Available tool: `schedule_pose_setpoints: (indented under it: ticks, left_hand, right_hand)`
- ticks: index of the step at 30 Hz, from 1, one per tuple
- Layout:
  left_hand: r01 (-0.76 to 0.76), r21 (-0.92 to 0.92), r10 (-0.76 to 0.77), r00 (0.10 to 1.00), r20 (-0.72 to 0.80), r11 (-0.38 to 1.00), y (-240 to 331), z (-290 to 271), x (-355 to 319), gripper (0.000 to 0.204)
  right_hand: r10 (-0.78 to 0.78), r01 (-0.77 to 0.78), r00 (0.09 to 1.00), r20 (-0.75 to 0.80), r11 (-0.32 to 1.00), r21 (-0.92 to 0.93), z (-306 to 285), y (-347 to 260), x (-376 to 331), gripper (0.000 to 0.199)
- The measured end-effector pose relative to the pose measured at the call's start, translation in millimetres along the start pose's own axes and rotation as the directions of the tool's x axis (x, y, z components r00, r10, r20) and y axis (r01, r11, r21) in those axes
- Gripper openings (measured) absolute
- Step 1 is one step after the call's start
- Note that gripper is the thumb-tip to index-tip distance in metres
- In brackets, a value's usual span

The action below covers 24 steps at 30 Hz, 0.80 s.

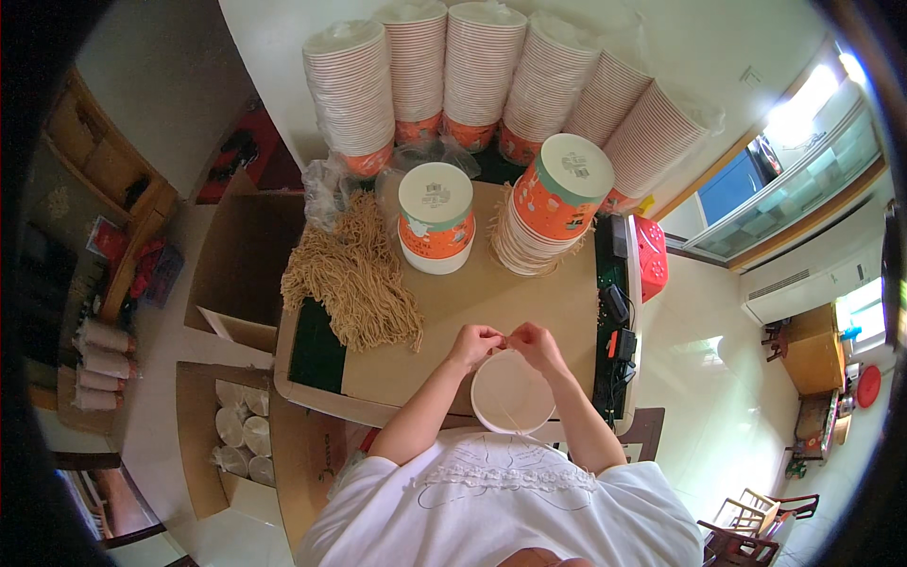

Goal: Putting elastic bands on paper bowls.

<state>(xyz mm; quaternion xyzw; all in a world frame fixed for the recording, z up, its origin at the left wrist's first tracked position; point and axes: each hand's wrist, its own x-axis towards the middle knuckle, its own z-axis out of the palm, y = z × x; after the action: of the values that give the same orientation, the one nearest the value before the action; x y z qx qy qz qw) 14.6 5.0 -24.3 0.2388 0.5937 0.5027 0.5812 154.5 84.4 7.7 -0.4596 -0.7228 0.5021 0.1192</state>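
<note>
Nearest the camera is the person's white embroidered shirt [501, 501], and just beyond it a round white paper bowl [513, 392], empty as far as can be seen, sitting at the near edge of the brown cardboard-covered table [510, 293]. Both hands meet over the bowl's far rim: the left hand [475, 344] and the right hand [535, 342] each have fingers pressed together in a pinch on a few thin tan noodle strands [507, 408] that trail down across the bowl.

Further out lies a loose heap of dry tan noodles [354, 274], then an upturned stack of orange-and-white paper bowls [436, 217] and a leaning stack of the same bowls [548, 213]. Tall sleeves of stacked bowls [491, 76] stand against the wall.

The strands look brittle; a hard pinch or a pull apart could snap them, dropping pieces onto the table or lap. The bowl sits at the table's edge, so a nudge from a wrist could tip it off. The leaning stack could slide if the table is jolted.
</note>
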Motion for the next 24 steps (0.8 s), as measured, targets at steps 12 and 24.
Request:
schedule_pose_setpoints:
  ticks: [12, 24]
  left_hand:
    - [0.032, -0.047, -0.033, 0.999, -0.032, 0.998, 10.3, 1.3, -4.5, 0.007]
    - [0.070, 0.047, -0.071, 0.997, 0.018, 0.996, -1.9, -5.2, -7.2, 0.007]
  right_hand:
    - [0.061, -0.077, 0.986, 0.154, 0.992, 0.104, -0.9, 9.8, 6.1, 0.008]
    - [-0.015, -0.006, 0.993, 0.113, 0.983, 0.182, 1.1, 20.3, 9.1, 0.011]
